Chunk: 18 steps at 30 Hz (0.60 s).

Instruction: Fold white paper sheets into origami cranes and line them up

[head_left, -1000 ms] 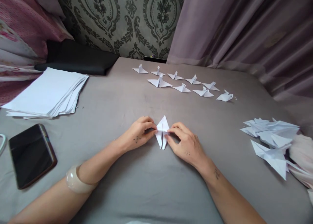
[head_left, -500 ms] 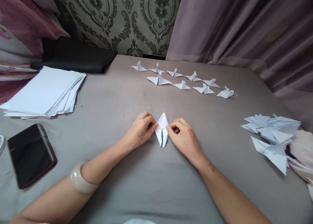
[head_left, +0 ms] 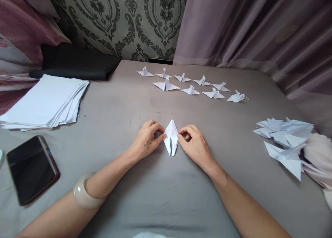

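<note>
A small white folded paper (head_left: 171,136), kite-shaped with a slit between two narrow legs, lies on the grey cloth (head_left: 166,196) in front of me. Its pointed end faces away and its legs point toward me. My left hand (head_left: 149,138) pinches its left corner between thumb and fingers. On the opposite side, my right hand (head_left: 193,143) grips the right corner the same way. A pale bangle (head_left: 86,193) circles my left forearm.
Folded paper cranes (head_left: 166,84) stand in two rows at the back. More cranes (head_left: 287,137) are heaped at the right, beside pale pink fabric (head_left: 317,155). A stack of white paper (head_left: 44,103) and a phone (head_left: 33,170) lie at the left, with black folded material (head_left: 77,62) behind.
Both hands keep their hold on the folded paper's corners with only slight finger shifts. The whole view has shifted a little.
</note>
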Each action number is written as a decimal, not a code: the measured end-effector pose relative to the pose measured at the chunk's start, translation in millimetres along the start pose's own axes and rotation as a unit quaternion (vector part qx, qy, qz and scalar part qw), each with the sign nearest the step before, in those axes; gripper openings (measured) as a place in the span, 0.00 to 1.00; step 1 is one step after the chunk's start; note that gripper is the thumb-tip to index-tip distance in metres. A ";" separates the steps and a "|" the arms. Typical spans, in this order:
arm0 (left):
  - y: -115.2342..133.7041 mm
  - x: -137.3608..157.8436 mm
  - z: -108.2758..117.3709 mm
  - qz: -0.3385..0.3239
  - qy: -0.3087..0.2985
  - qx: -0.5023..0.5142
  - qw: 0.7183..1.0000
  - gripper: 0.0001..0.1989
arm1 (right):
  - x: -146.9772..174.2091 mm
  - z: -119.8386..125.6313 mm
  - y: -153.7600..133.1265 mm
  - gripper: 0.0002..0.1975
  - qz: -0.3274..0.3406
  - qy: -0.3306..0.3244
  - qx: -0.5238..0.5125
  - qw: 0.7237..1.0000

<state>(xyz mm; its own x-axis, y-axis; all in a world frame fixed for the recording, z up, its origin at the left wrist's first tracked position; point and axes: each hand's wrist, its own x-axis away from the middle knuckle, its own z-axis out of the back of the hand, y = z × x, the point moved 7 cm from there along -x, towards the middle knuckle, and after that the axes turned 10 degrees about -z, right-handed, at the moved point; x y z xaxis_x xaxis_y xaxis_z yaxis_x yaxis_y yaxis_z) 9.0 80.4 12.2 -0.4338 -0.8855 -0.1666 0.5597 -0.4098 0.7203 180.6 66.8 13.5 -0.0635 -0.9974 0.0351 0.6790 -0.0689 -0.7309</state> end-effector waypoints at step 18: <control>18.2 4.2 8.3 -0.087 0.073 0.067 0.991 0.04 | 8.2 5.0 -4.6 0.12 -0.051 -0.043 -0.075 0.995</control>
<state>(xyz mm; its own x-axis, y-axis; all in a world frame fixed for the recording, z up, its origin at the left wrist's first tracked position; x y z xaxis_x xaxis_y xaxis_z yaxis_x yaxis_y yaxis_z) 11.5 71.0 30.1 -0.4043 -0.8298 -0.3847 0.3826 -0.5355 0.7529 180.6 58.8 20.5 -0.0600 -0.9839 0.1682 0.5546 -0.1730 -0.8139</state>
